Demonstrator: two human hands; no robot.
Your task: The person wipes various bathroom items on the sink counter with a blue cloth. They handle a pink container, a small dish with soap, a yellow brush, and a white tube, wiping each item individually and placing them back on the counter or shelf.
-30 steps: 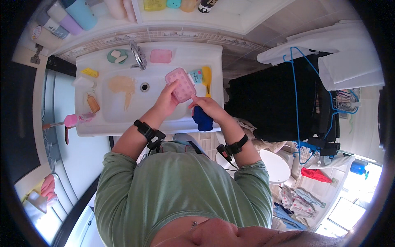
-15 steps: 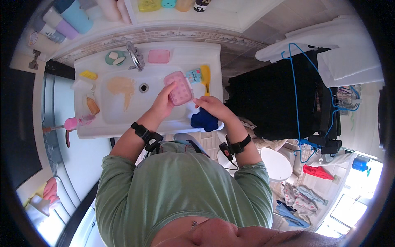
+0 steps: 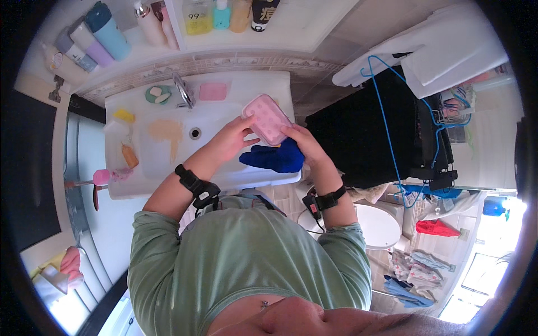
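A pink plastic box (image 3: pixel 268 119) with rounded corners and rows of round dots is held tilted above the right side of the sink. At its left edge is my left hand (image 3: pixel 232 137), thumb on top and some fingers spread below. My right hand (image 3: pixel 304 144) grips the box's lower right corner, and a dark blue cloth (image 3: pixel 274 158) is bunched under that hand, spreading leftward below the box. The white sink (image 3: pixel 213 162) has a brownish patch (image 3: pixel 166 132) on its basin, left of the drain (image 3: pixel 195 133).
Behind the basin are a chrome faucet (image 3: pixel 183 92), a green soap dish (image 3: pixel 151 95) and a flat pink piece (image 3: pixel 213 91). An orange bottle (image 3: pixel 129 156) and yellow packet (image 3: pixel 124 116) lie on the left rim. Blue hangers (image 3: pixel 383 123) hang by black cloth at right.
The box has moved right and slightly up, and its tilt has changed. The blue cloth, previously below my right hand at the sink's edge, is now up under the box with that hand.
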